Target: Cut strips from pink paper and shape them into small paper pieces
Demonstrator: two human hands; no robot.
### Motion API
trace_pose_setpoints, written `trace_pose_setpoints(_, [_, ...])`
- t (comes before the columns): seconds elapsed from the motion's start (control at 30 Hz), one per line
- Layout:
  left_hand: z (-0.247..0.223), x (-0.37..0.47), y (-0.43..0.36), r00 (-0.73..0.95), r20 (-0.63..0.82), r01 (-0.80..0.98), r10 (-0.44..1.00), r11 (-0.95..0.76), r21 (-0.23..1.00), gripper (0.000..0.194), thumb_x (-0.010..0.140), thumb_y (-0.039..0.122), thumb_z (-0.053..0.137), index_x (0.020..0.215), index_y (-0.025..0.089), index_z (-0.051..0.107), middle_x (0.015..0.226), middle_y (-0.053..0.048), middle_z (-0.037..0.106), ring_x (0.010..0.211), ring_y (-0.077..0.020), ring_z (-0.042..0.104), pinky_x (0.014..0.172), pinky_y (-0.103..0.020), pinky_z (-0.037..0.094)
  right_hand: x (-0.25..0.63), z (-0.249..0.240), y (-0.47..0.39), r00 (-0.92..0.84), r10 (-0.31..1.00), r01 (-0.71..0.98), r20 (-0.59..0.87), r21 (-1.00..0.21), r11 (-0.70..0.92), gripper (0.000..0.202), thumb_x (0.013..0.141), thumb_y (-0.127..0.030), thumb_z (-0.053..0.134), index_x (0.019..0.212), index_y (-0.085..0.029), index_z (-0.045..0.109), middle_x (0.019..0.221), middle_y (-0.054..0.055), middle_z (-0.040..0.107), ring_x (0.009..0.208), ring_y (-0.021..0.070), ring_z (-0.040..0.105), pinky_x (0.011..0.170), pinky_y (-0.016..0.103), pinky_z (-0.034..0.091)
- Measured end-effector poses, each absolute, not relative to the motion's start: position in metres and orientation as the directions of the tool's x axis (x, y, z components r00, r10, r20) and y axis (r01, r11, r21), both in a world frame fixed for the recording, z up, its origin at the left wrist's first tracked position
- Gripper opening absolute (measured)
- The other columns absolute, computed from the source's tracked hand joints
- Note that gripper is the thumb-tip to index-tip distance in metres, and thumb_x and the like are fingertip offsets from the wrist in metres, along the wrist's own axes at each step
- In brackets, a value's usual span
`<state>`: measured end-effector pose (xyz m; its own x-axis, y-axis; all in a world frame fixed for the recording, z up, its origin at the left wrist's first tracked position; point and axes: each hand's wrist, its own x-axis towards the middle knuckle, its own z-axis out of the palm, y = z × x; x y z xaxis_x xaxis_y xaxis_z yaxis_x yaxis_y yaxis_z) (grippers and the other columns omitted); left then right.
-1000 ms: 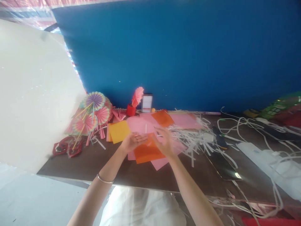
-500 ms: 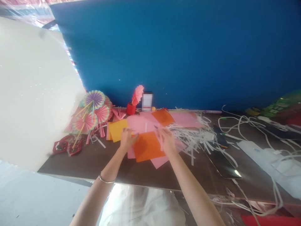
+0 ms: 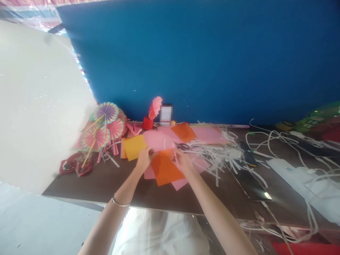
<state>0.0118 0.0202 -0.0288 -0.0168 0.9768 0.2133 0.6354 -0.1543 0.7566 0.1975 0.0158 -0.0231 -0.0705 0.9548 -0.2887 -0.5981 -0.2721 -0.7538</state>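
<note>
An orange sheet of paper (image 3: 166,169) lies tilted over pink sheets (image 3: 154,140). My left hand (image 3: 144,159) is closed at the upper left corner of the orange sheet, with the thumb and fingers pinching its edge. At its right edge is my right hand (image 3: 183,161), its fingers closed on a narrow pink paper strip (image 3: 176,156); whether they also grip the orange sheet is hard to see. Just beyond the right fingers rest dark-handled scissors (image 3: 183,146). Beside my left hand lies a yellow sheet (image 3: 135,147).
Folded paper fans (image 3: 106,113) and a red cup (image 3: 147,123) stand at the back left. White paper strips (image 3: 215,152) are heaped on the right. A phone (image 3: 253,186), white cables and another orange sheet (image 3: 183,132) lie on the dark table (image 3: 111,184).
The orange sheet has turned slightly and shifted under my hands. My left hand has closed on its corner. My right hand has drawn a little left, and the scissors now show behind it.
</note>
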Motion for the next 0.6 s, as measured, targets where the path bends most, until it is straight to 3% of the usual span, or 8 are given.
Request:
trace_pose_setpoints(0.07, [-0.028,0.012,0.02,-0.051,0.206,0.477,0.977,-0.157,0.865,0.017,0.07,0.033,0.063,0.074,0.017,0.06,0.066,-0.002,0.061,0.065,-0.0161,0.057,0.064,-0.028,0.042,0.197,-0.024,0.017,-0.083,0.95,-0.625,-0.302,-0.726,-0.286,0.02,0.061,-0.018,0.071,0.063,-0.02,0.05,0.051,-0.006,0.047,0.045,0.0073,0.046,0.042,0.021,0.042])
trace_pose_setpoints(0.17, [-0.029,0.013,0.021,-0.096,0.056,0.171,0.994,-0.039,0.985,0.028,0.063,0.031,0.071,0.086,0.016,0.063,0.068,-0.003,0.064,0.068,-0.0152,0.06,0.064,-0.025,0.044,0.198,-0.025,0.019,-0.1,0.942,-0.672,-0.321,-0.676,-0.302,0.019,0.062,-0.014,0.07,0.069,-0.021,0.053,0.05,-0.008,0.046,0.044,0.0059,0.044,0.04,0.018,0.041])
trace_pose_setpoints(0.27, [-0.034,0.015,0.023,-0.017,-0.101,-0.147,0.995,0.098,0.984,0.037,0.061,0.026,0.073,0.095,0.016,0.064,0.072,-0.003,0.065,0.067,-0.0131,0.06,0.064,-0.023,0.045,0.199,-0.024,0.019,-0.094,0.94,-0.701,-0.329,-0.649,-0.297,0.02,0.063,-0.013,0.07,0.068,-0.02,0.052,0.051,-0.008,0.045,0.043,0.0042,0.043,0.04,0.015,0.039])
trace_pose_setpoints(0.37, [-0.039,0.019,0.025,0.056,-0.139,-0.358,0.989,0.15,0.922,0.036,0.063,0.025,0.071,0.097,0.016,0.064,0.075,-0.002,0.064,0.066,-0.0111,0.059,0.063,-0.022,0.046,0.199,-0.021,0.018,-0.084,0.947,-0.707,-0.31,-0.651,-0.276,0.022,0.061,-0.014,0.071,0.065,-0.02,0.05,0.053,-0.008,0.046,0.045,0.0032,0.042,0.041,0.014,0.039])
trace_pose_setpoints(0.47, [-0.043,0.023,0.025,0.015,-0.131,-0.389,0.991,0.127,0.913,0.029,0.064,0.028,0.071,0.091,0.017,0.064,0.073,0.0,0.064,0.065,-0.0094,0.058,0.062,-0.021,0.045,0.198,-0.018,0.016,-0.065,0.962,-0.68,-0.266,-0.693,-0.238,0.025,0.058,-0.018,0.074,0.063,-0.019,0.049,0.054,-0.008,0.045,0.047,0.0039,0.042,0.041,0.015,0.038])
trace_pose_setpoints(0.6, [-0.044,0.025,0.025,-0.047,-0.067,-0.236,0.997,0.054,0.97,0.025,0.068,0.035,0.067,0.083,0.016,0.065,0.069,-0.001,0.065,0.068,-0.0116,0.059,0.066,-0.023,0.046,0.196,-0.01,0.009,-0.036,0.99,-0.502,-0.137,-0.854,-0.137,0.027,0.06,-0.031,0.074,0.059,-0.019,0.049,0.052,-0.006,0.044,0.047,0.0061,0.041,0.043,0.019,0.036])
